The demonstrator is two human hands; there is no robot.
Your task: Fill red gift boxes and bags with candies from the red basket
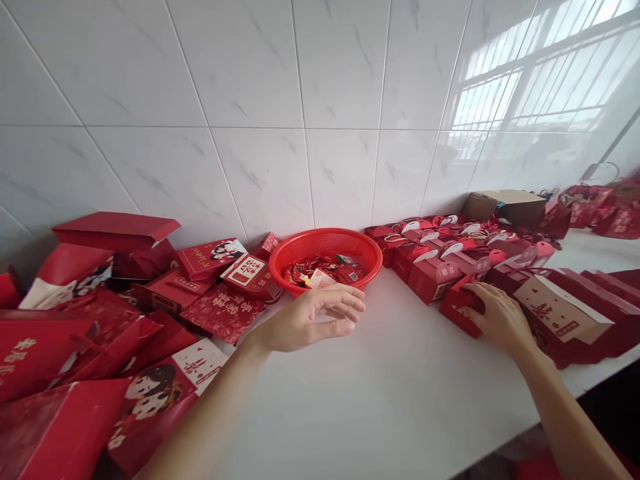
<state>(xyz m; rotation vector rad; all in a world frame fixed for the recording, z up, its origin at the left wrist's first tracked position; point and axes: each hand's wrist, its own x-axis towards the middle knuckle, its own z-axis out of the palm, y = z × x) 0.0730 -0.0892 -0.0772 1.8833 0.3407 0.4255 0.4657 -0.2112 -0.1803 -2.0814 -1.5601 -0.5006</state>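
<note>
Over the table, just in front of the red plastic basket, my left hand hovers with its fingers apart and nothing in them. Small wrapped sweets lie inside that basket. On the right, my right hand has its fingers over a small red gift box with gold lettering, gripping it at the top. This box stands on the table at the near end of the rows of red boxes. Beside my right wrist is a red and cream box with a printed character.
Red gift boxes and bags pile up on the left side. A brown cardboard box stands at the back right, with more red bags beyond it. The tiled wall bounds the white table.
</note>
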